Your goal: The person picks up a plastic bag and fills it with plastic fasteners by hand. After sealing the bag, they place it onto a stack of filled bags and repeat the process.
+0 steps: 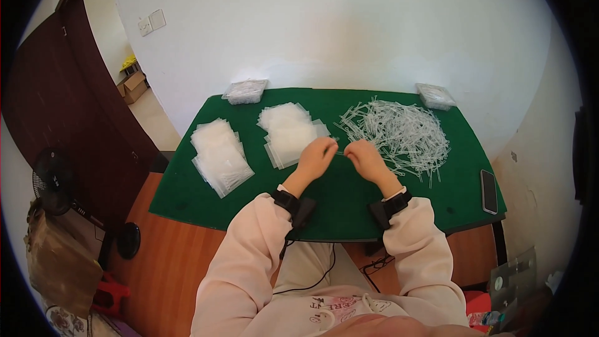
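My left hand (317, 158) and my right hand (367, 160) are close together over the middle of the green table, both closed in a pinch. A thin clear plastic stick (340, 152) seems to span the small gap between my fingertips; its ends are hidden. Beside my left hand lies a spread stack of frosted clear plastic bags (288, 131). Beyond my right hand is a large loose heap of similar clear plastic sticks (399, 134). Farther left lies a second pile of flat clear bags (219, 156), with thin sticks visible inside the nearest one.
Two clear packs, one at the back left (246, 91) and one at the back right (436, 96), sit near the wall. A phone (488, 191) lies at the table's right edge. A black fan (53, 178) and a brown door (81, 100) are at the left. Black bands circle my wrists.
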Demonstrator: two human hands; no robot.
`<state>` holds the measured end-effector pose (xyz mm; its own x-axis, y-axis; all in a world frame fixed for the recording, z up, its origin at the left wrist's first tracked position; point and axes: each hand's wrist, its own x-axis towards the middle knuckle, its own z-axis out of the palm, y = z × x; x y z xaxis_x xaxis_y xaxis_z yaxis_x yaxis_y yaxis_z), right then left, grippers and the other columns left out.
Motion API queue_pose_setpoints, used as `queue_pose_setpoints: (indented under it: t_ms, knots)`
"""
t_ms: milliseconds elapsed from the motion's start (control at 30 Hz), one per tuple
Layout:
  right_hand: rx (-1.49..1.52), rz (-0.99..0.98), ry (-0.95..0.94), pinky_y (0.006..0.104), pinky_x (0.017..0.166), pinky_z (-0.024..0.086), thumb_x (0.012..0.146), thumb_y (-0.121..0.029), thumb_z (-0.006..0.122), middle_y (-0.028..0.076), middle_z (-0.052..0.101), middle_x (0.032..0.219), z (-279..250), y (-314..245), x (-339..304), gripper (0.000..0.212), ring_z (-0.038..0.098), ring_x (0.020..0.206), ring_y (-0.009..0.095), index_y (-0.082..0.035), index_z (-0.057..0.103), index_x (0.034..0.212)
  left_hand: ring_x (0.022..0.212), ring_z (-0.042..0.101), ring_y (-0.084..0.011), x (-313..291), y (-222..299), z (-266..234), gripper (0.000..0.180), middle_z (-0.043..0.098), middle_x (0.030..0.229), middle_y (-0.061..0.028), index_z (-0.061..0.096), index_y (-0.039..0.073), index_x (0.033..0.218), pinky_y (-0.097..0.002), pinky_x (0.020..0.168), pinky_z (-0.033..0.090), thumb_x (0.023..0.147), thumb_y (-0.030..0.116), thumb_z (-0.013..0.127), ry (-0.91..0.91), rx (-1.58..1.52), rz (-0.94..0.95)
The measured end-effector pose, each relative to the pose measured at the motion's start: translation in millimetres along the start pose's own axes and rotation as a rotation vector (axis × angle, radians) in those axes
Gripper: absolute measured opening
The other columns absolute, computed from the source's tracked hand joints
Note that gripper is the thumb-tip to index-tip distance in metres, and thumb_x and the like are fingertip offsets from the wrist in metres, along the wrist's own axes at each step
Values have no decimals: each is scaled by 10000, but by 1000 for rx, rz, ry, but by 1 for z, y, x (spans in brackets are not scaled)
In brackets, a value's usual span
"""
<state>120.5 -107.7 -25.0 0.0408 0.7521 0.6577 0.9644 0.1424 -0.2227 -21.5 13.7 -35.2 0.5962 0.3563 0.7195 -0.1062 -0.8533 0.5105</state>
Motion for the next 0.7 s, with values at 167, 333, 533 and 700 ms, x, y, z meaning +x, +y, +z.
queue_pose_setpoints:
  t_ms: [167, 333, 533, 700]
  knots:
    - [196, -7, -24, 389, 634, 434, 747, -113, 589, 118, 575, 761, 6, -13, -1, 130, 552, 765, 298, -70, 543, 861, 663, 530, -260, -4, 6, 1, 165, 577, 805, -104, 577, 31, 891, -325, 590, 426, 814, 175, 553, -107, 29, 107]
    - [325, 370, -122, 361, 666, 440, 730, -161, 631, 106, 583, 826, -9, -21, 4, 188, 559, 804, 259, -70, 544, 870, 641, 522, -197, -4, 3, -7, 167, 575, 778, -79, 568, 22, 896, -293, 578, 416, 822, 170, 547, -237, -8, -13]
    - [-60, 413, 80, 381, 695, 436, 706, -199, 656, 74, 575, 791, -1, 19, -8, 173, 549, 817, 259, -87, 579, 812, 552, 456, -103, -1, -25, -2, 170, 583, 727, -40, 549, 52, 941, -237, 497, 367, 854, 192, 506, -84, -512, -378]
    - [-389, 447, -101, 420, 699, 418, 700, -199, 645, 62, 552, 744, 7, 39, -22, 112, 526, 832, 275, -101, 603, 736, 513, 361, -24, 5, -15, -11, 153, 536, 747, 4, 513, 65, 983, -163, 433, 272, 900, 174, 444, -68, -807, -652]
